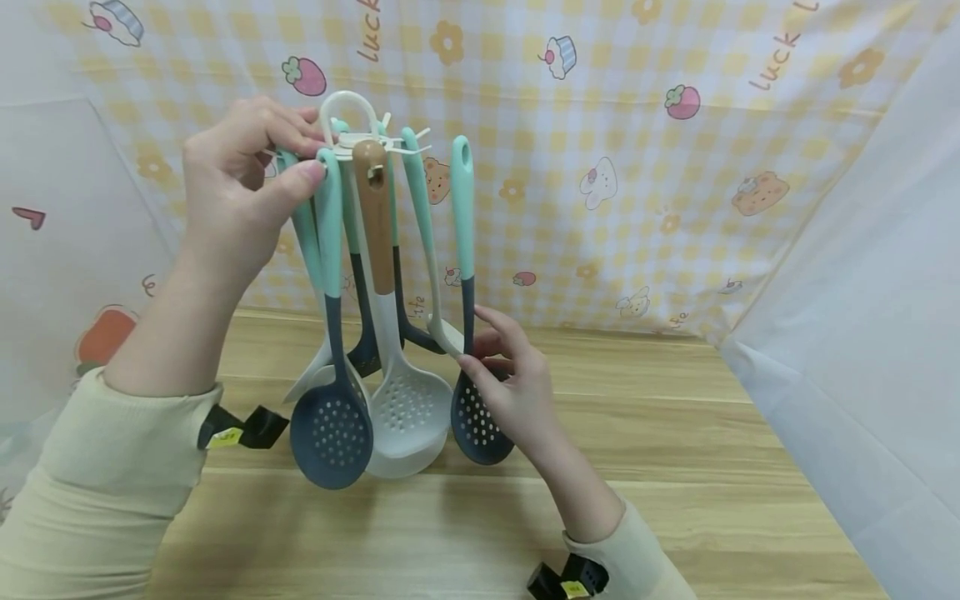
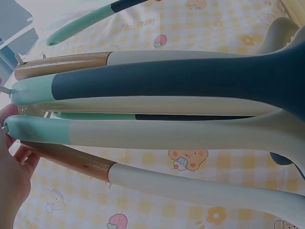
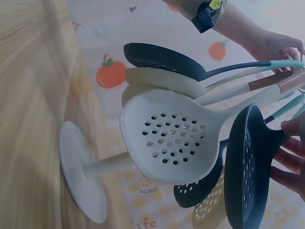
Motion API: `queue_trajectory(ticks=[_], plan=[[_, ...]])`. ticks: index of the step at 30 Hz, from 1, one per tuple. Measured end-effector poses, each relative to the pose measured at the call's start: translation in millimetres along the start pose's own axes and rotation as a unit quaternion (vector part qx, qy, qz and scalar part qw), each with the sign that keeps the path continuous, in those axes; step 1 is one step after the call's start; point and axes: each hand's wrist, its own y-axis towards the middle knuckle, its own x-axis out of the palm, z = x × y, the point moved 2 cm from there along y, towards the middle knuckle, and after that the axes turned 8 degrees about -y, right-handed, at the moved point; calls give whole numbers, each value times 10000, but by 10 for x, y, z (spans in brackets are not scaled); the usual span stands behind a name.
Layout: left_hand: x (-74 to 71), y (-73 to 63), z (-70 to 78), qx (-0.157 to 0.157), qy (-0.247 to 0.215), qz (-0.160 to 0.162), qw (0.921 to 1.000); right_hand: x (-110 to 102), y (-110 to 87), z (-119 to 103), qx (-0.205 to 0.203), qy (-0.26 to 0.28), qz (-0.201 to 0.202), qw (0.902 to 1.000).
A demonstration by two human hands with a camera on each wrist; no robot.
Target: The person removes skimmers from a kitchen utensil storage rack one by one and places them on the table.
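A white rotating utensil rack with a loop handle [image 1: 347,97] on top carries several kitchen utensils on its hooks. My left hand [image 1: 240,167] grips the rack's top at its left side, its thumb against the mint handle of a hanging dark blue skimmer [image 1: 332,433]. On the rack's right, my right hand [image 1: 517,392] pinches another dark blue skimmer [image 1: 463,217] near its perforated bowl. This skimmer hangs upright, its mint handle end apart from the hooks. At the front hangs a white perforated skimmer [image 3: 167,133] with a brown handle.
The rack's round white base [image 3: 74,167] stands on the wooden tabletop [image 1: 637,467]. Behind it hangs a yellow checked cloth [image 1: 562,208] with cartoon prints. White sheeting [image 1: 855,333] closes off the right side. Utensils crowd closely round the rack's pole.
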Motion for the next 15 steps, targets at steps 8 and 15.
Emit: queue_trajectory(ticks=[8, 15], plan=[[1, -2, -9, 72, -64, 20, 10000, -102, -47, 29, 149, -264, 104, 9995], [3, -2, -8, 56, 8, -11, 10000, -163, -84, 78, 436, -362, 130, 9983]])
